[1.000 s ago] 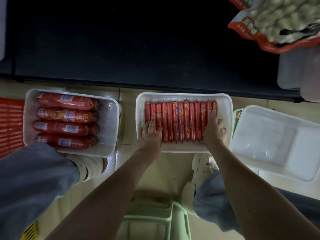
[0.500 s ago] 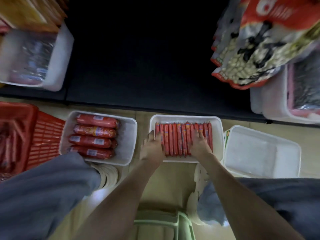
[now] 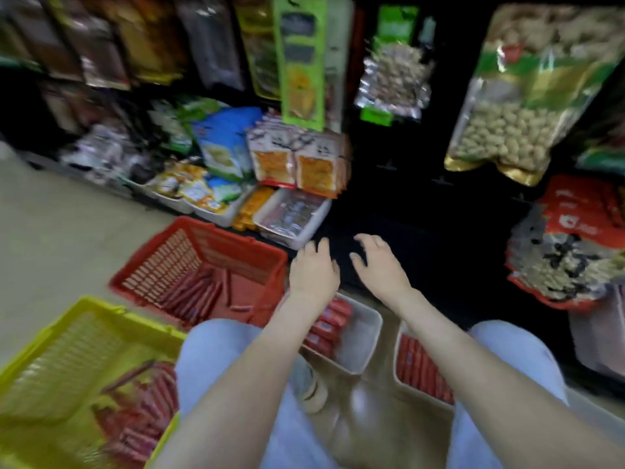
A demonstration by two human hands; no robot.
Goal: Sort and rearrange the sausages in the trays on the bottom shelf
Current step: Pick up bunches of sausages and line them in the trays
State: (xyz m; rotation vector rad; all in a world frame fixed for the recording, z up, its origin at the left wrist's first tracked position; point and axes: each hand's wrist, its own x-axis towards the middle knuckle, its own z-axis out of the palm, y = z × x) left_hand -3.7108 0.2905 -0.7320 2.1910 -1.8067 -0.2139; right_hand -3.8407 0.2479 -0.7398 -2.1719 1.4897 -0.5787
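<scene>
The dark bottom shelf opens in front of the crouching person, with packets hanging above it. On the floor to the left sit a yellow basket and a red basket, both with loose sausages inside. Between the knees two white trays rest on the floor. The left tray carries thick sausages, and the right tray holds a tight row of thin sausages. The left hand and right hand hover over the shelf's front edge, both empty, fingers loosely spread. I'd guess a tray goes up next. Best to grip it by both short ends and keep it level, so the row doesn't roll.
</scene>
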